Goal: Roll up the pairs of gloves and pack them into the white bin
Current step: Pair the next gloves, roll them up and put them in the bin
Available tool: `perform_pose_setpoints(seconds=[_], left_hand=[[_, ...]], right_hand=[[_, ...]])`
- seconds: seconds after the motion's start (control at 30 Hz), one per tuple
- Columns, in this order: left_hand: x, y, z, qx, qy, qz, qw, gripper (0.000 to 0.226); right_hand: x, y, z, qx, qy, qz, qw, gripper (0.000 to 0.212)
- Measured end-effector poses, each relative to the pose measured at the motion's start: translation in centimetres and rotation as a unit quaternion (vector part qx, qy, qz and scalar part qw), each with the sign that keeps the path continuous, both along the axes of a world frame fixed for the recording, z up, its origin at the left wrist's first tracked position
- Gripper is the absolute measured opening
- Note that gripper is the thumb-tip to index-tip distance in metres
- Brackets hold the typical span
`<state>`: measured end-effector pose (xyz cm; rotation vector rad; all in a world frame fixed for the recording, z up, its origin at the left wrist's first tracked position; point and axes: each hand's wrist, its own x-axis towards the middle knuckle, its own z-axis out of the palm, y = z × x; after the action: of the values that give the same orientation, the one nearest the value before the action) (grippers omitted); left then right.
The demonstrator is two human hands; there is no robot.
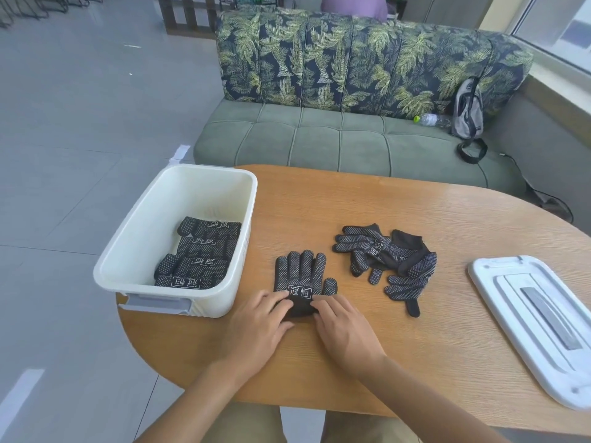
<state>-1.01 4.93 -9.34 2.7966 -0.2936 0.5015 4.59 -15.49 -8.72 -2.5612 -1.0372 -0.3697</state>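
I sit at the wooden table (pixel 367 219), with the white bin (pixel 153 231) at its left edge and the bin's lid (pixel 540 327) lying flat at its right. Four rolled pairs (pixel 201 254) already lie side by side along the bin's right wall, so I judge the packing well along. A loose heap of gloves (pixel 388 263) waits just right of centre, apart from the pair I am working.

That pair (pixel 302 276) lies flat in front of me, dotted side up, fingers pointing away from me, and I am starting its roll from the cuff end. Next, I think, I must keep the roll tight and even as I push it toward the fingertips, or it will loosen before it reaches the bin.

Both forearms reach in from below, palms down. My left hand (pixel 256 327) and right hand (pixel 343 327) sit side by side on the cuff, fingers curled over the turned-up edge and gripping it.
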Motion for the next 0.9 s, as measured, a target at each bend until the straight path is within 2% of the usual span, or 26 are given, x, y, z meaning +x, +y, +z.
perform_pose_setpoints(seconds=[0.13, 0.27, 0.33, 0.47, 0.67, 0.9], left_hand=[[-0.6, -0.4, 0.1, -0.001, -0.004, -0.010, 1.000, 0.038], [-0.8, -0.7, 0.6, -0.057, -0.014, 0.016, 0.998, 0.041], [-0.7, -0.8, 0.9, -0.104, -0.006, 0.037, 0.994, 0.036], [-0.1, -1.2, 1.4, -0.232, 0.059, 0.100, 0.966, 0.027], [2.2, -1.3, 1.6, -0.312, 0.113, 0.162, 0.929, 0.016], [3.8, -1.7, 2.4, -0.302, 0.144, 0.222, 0.916, 0.022]], right_hand=[[-0.9, -0.8, 0.1, 0.021, 0.006, 0.029, 0.999, 0.020], [-1.3, -1.2, 0.5, 0.012, 0.041, 0.033, 0.999, 0.025], [-1.2, -1.0, 0.7, 0.014, 0.070, 0.009, 0.997, 0.027], [-0.5, -0.1, 1.7, 0.084, 0.190, -0.084, 0.975, 0.020], [1.5, 1.1, 2.9, 0.118, 0.278, -0.152, 0.941, 0.010], [2.9, 1.9, 2.9, 0.096, 0.294, -0.191, 0.932, 0.021]])
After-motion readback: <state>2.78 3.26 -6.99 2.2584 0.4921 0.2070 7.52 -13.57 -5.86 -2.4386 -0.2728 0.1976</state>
